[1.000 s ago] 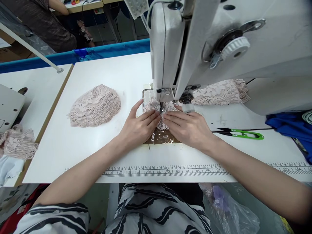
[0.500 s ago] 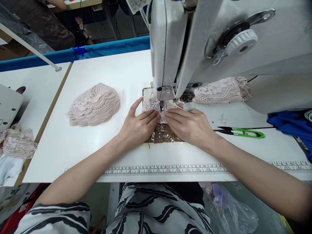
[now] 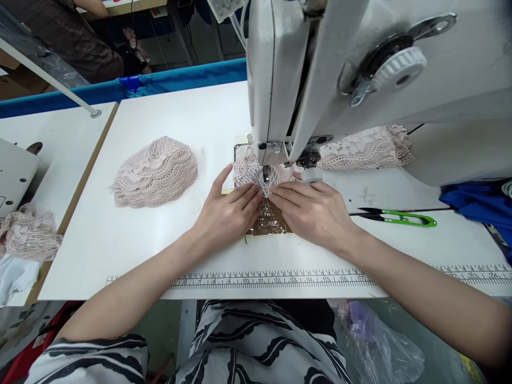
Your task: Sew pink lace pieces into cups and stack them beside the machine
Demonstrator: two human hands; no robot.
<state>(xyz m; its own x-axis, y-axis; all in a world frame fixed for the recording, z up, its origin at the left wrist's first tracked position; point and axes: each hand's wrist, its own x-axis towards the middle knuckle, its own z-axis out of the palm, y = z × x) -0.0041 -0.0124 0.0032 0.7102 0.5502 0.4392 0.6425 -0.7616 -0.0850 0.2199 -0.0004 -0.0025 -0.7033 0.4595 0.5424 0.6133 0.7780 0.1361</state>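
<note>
A piece of pale pink lace (image 3: 248, 166) lies under the needle and presser foot (image 3: 266, 173) of a white sewing machine (image 3: 276, 80). My left hand (image 3: 226, 213) rests on the left of its near edge, fingers stretched out and thumb spread away. From the right, my right hand (image 3: 316, 210) lies with its extended fingers on the same edge, its thumb partly hidden near the machine head. The fingertips of both hands almost meet just in front of the foot. Between the hands shows a shiny brown taped plate (image 3: 269, 220).
A stack of lace pieces (image 3: 156, 173) lies to the left, more lace (image 3: 366, 149) behind the machine head. Green thread snips (image 3: 408, 218) are at right, beside blue cloth (image 3: 472, 202). A ruler strip (image 3: 264, 279) runs along the table's front edge. Another person (image 3: 80, 42) is beyond.
The near edge of the lace has shifted slightly away from me under the foot. Both hands stay at it, with the left thumb and fingers moved a little.
</note>
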